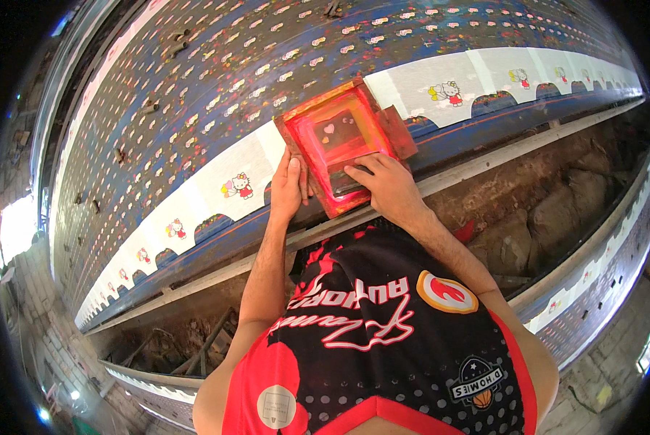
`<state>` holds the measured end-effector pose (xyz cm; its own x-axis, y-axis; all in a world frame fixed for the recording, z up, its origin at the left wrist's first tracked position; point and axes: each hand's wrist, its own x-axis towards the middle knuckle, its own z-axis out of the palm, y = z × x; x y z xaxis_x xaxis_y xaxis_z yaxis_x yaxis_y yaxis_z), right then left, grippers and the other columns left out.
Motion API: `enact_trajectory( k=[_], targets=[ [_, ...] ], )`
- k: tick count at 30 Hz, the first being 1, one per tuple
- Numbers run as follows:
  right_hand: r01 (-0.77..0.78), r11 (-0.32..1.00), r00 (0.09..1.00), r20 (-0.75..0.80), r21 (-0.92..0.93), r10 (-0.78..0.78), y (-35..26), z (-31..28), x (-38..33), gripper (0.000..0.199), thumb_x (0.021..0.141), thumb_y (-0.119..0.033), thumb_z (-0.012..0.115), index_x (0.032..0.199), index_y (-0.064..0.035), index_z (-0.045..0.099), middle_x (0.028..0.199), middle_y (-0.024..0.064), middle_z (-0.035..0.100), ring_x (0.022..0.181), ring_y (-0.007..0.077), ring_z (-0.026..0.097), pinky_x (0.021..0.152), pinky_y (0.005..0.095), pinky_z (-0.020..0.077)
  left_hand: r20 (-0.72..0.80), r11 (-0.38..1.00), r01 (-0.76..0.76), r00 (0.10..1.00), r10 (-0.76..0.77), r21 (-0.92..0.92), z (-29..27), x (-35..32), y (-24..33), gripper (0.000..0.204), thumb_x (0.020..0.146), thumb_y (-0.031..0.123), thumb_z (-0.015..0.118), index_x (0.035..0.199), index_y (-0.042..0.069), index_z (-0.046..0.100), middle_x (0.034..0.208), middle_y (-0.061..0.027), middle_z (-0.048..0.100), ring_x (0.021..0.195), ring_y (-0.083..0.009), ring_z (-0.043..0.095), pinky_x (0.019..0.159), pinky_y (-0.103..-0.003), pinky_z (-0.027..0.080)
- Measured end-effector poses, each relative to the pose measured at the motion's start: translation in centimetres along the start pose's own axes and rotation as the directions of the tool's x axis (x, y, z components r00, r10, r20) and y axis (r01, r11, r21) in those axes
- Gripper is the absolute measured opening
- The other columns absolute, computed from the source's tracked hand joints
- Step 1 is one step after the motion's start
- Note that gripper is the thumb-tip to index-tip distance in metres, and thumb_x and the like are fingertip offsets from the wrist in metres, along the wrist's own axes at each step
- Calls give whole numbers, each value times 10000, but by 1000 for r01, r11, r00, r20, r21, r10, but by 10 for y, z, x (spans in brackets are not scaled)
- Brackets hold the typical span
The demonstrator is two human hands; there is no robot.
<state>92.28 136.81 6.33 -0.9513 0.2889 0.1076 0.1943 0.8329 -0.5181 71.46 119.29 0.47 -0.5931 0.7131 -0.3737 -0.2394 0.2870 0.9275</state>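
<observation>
Red-stained, the square frame (339, 138) sits upper centre; the left hand (288, 185), fingers nearly straight, touches its left edge; the right hand's (388, 187) bent fingers overlie its lower right, both grips unclear.

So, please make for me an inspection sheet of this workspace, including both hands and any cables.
Surface: long dark-blue table patterned with rows of small colourful marks.
Job's things: red-stained, wooden-looking rectangular frame; row of flat white pieces with cartoon prints along the table's near edge.
Clutter: short brown stick-like bits on the table.
Left hand: against the frame's left side.
Right hand: over the frame's lower part; any tool beneath is unclear.
Cables: nothing seen.
Surroundings: brown sack-like bundles at right, below table level.
</observation>
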Motion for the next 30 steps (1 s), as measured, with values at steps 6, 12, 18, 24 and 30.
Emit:
enact_trajectory(
  k=[6, 12, 18, 24, 30],
  targets=[
    [10, 999, 1000, 0, -31, -10, -3, 1, -2, 541, 818, -15, 747, 1354, -94, 748, 1294, 110, 692, 1243, 339, 648, 1094, 457, 557, 31, 999, -40, 999, 40, 17, 0, 0, 2, 672, 1222, 413, 448, 1785, 89, 277, 703, -14, 584, 515, -127, 559, 460, -276, 480],
    [-62, 998, 991, 121, 22, 59, -4, -9, 10, 476, 842, 1, 721, 1297, -125, 782, 1180, 113, 752, 1166, 356, 703, 1036, 472, 579, 12, 996, -2, 1000, 1, 85, 2, -6, 11, 657, 1222, 399, 455, 1792, 127, 278, 692, -4, 566, 533, -122, 574, 458, -279, 477],
    [-19, 998, 995, 97, 64, 13, 29, -12, 86, 468, 880, 68, 651, 1276, -129, 806, 1236, 135, 799, 1205, 390, 715, 1045, 499, 564, 39, 1000, -5, 999, 5, -8, -4, 2, -1, 659, 1222, 386, 462, 1800, 146, 256, 683, -1, 559, 518, -112, 556, 460, -278, 474],
    [-58, 998, 995, 80, 21, 56, 26, -13, 132, 477, 910, 65, 644, 1304, -153, 803, 1274, 135, 794, 1230, 391, 702, 1067, 499, 560, 52, 1000, -16, 999, 16, -5, -6, 3, -6, 683, 1217, 381, 485, 1804, 141, 233, 694, -8, 583, 515, -110, 556, 443, -284, 470],
    [-67, 998, 992, 107, 18, 64, 12, -3, 52, 536, 864, 84, 646, 1322, -146, 799, 1315, 123, 779, 1256, 373, 687, 1090, 483, 560, 34, 999, -30, 999, 29, 28, -7, 1, -6, 691, 1213, 382, 489, 1803, 133, 228, 695, -19, 604, 525, -117, 581, 443, -293, 488]
  ],
)
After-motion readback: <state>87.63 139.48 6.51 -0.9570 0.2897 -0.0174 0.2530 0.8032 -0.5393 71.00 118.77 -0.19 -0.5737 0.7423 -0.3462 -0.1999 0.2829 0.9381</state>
